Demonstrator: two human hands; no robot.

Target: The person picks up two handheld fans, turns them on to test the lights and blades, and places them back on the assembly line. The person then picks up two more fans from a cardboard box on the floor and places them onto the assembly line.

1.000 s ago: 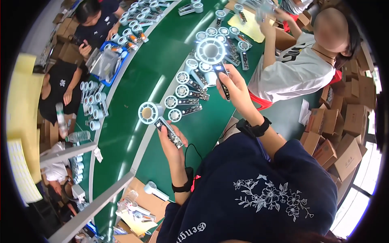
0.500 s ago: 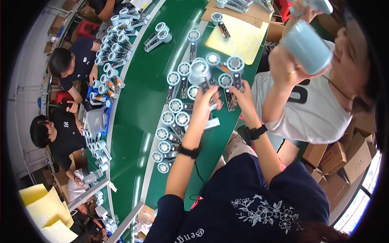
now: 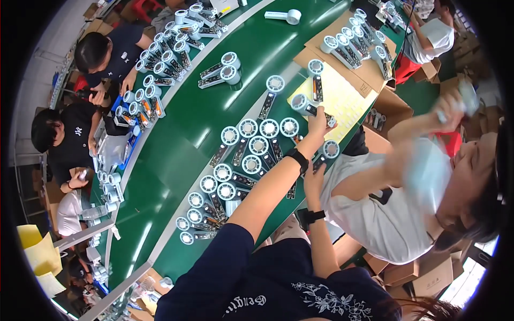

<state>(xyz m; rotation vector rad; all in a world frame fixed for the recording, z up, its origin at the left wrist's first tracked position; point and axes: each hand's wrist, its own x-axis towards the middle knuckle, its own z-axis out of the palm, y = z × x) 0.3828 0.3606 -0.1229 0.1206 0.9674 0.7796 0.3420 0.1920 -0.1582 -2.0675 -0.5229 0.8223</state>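
My left hand [image 3: 317, 124] reaches out over a yellow sheet [image 3: 342, 104] and closes round the handle of a light-blue handheld fan [image 3: 300, 104], whose handle shows a dark circuit board. Nearer to me, my right hand [image 3: 315, 179] has its fingers round the dark, open handle of a second handheld fan [image 3: 331, 148] at the table edge. Another such fan [image 3: 316, 67] lies on the sheet, just beyond my left hand. Left of my arm, several more fans [image 3: 258, 145] lie in a cluster, round heads up and circuit boards exposed.
A co-worker in a white shirt [image 3: 369, 224] sits close on my right, raising blurred light-blue objects [image 3: 428, 174]. Cardboard [image 3: 332, 43] with several fans lies at the far end. Across the green table [image 3: 187, 144], people work beside rows of fans and a blue tray [image 3: 131, 150].
My left hand has moved away from the cluster, out to the yellow sheet, with a fan. My right hand has shifted nearer the table edge. The view has turned, showing more of the far end.
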